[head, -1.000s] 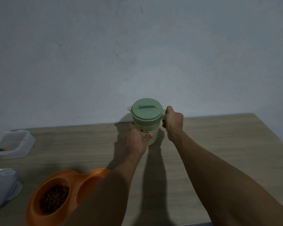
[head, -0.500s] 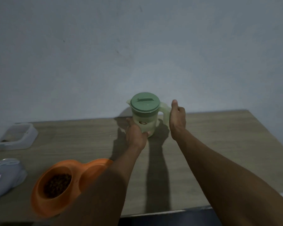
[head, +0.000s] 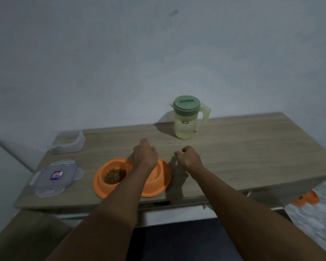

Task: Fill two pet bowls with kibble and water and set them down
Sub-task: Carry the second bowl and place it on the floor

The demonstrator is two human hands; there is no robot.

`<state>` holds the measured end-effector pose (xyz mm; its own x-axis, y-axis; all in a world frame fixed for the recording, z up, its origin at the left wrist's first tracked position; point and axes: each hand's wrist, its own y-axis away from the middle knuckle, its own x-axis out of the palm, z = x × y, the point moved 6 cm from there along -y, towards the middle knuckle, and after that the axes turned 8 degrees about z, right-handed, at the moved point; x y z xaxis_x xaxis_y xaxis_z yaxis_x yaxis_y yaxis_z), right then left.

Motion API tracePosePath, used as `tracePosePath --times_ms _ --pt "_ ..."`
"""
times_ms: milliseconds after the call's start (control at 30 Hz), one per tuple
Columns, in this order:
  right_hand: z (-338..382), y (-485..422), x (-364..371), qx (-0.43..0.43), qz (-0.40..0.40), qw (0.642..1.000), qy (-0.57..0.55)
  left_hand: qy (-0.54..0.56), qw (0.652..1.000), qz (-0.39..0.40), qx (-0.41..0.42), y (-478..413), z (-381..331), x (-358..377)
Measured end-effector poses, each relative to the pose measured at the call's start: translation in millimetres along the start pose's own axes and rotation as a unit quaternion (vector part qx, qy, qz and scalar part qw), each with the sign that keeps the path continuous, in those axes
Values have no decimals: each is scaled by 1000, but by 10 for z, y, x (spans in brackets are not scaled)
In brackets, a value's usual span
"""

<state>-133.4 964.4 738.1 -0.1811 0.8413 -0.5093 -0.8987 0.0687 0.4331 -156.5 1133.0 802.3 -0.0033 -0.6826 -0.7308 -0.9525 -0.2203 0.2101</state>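
Fingers (head: 177, 153) loosely curled, seemingly empty, pitcher (head: 184, 121) apart

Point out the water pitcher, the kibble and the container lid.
water pitcher (head: 184, 129), head view, its pale body.
kibble (head: 114, 176), head view, middle of the pile.
container lid (head: 56, 175), head view, its centre label.

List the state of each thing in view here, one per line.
Pitcher: upright, green lid on, pale liquid inside, no hand on it.
Orange double bowl: left well holds kibble; right well partly hidden by the forearm.
Clear container: open, lid off.
Container lid: lying flat, left of the bowl.
Left hand: loosely curled, holding nothing.
Right hand: loosely curled, holding nothing.
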Motion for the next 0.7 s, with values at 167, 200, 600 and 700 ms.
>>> tracePosePath --times_ms 167,200,600,700 --pt "80 324 475 22 7 999 42 -15 998 -17 -58 143 841 -521" --pt "76 367 533 25 5 999 46 -18 997 -23 -71 163 981 -600" --pt "0 458 863 63 7 995 83 -9 990 6 -143 206 1779 -724" --pt "5 357 865 82 8 994 75 4 987 17 -160 149 1852 -689"
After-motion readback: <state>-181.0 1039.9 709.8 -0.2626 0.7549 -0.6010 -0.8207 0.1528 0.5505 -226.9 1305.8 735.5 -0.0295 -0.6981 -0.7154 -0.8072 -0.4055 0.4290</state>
